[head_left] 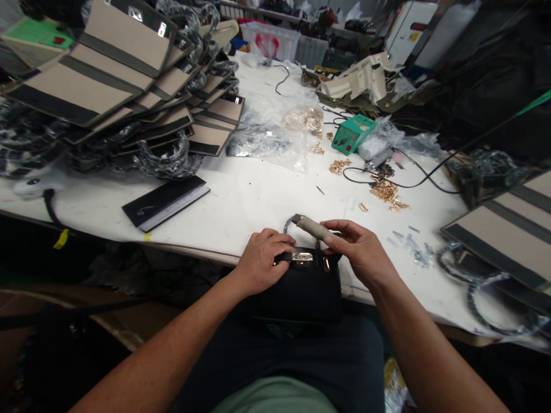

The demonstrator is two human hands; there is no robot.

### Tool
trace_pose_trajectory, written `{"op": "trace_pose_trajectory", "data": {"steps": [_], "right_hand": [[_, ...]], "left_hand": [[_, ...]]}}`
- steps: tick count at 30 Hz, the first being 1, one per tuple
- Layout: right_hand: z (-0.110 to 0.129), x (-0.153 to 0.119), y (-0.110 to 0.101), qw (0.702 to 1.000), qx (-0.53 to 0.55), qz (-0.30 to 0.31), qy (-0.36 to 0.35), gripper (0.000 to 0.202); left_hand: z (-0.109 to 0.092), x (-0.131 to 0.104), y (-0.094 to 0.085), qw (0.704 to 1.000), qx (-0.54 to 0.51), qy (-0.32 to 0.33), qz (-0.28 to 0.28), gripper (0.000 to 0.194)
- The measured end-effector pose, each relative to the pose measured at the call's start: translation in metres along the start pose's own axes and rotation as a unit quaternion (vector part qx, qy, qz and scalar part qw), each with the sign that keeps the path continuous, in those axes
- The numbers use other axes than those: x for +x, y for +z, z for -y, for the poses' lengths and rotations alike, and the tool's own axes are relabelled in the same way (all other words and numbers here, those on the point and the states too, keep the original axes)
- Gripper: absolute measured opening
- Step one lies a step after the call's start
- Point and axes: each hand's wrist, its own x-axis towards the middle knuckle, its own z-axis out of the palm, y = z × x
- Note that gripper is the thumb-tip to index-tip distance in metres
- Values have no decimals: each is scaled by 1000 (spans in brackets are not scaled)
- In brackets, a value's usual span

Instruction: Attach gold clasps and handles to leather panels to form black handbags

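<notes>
Forearms (434, 350) cropped, background shelf (293, 20) perhaps blurred

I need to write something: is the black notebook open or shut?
Shut: the notebook has its cover over the pages, whose edges show.

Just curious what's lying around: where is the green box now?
In the head view, the green box sits right of the middle on the white table, just behind a small pile of gold pieces and beside crumpled plastic.

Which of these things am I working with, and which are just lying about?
In hand:
- black handbag, left hand
- tape-wrapped tool, right hand
- possibly gold fittings

Apparently lying about:
- black notebook
- green box
- clear plastic bags
</notes>
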Motion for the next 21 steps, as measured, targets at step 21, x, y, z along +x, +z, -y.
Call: {"op": "trace_pose_trajectory", "data": {"steps": [21], "right_hand": [[32, 58, 62, 941, -269, -3, -205, 10]], "left_hand": [[2, 1, -2, 1000, -13, -2, 9, 27]]}}
